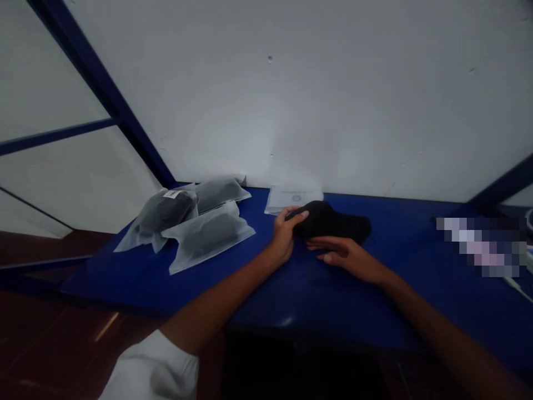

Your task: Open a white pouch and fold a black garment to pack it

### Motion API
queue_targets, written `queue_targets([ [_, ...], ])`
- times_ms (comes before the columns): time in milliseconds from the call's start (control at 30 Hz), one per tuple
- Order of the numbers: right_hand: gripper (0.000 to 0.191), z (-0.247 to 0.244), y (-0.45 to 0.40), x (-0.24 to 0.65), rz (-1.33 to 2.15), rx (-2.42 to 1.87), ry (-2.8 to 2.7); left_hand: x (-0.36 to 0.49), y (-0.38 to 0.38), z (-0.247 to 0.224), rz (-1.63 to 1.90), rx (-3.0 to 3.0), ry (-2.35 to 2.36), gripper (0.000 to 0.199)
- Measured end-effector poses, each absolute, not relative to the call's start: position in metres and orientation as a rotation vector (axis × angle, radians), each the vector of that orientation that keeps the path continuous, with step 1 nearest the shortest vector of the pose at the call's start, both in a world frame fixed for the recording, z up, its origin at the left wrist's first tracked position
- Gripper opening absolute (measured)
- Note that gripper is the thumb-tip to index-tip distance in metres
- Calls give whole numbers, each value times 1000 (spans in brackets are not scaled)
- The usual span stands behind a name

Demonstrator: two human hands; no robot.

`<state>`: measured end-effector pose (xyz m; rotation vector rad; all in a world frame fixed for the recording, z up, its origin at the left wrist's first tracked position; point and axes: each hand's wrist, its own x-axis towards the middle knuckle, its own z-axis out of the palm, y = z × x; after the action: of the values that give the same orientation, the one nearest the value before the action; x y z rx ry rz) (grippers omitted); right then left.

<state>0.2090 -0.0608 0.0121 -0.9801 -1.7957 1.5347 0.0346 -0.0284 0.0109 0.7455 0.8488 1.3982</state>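
A black item [333,221], perhaps a cap, is above the blue table, a little right of the middle. My left hand [287,230] grips its left end, thumb on top. My right hand [343,255] lies just below its near side, fingers stretched out and pointing left; whether it touches the item is hard to tell. Behind my left hand lies a flat pack of clear plastic bags [293,199] with a round printed mark. Frosted bags with dark contents rest at the left: one in front [210,234], one at the back [220,191], and one with a white label [164,216].
The blue table [275,300] meets a white wall [291,100] at its back. Blue frame bars [100,83] rise at the left, and another stands at the right. A blurred-out object [478,244] and a white cable lie on the right side.
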Motion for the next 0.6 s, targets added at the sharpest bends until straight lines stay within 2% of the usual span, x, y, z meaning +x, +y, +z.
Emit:
queue_targets([
  [333,29,18,-65,206,1432,-1129,-1925,32,-30,8,1160,1431,834,30],
  [600,30,17,-62,209,1333,-1149,-2039,24,-29,15,1003,1906,857,28],
])
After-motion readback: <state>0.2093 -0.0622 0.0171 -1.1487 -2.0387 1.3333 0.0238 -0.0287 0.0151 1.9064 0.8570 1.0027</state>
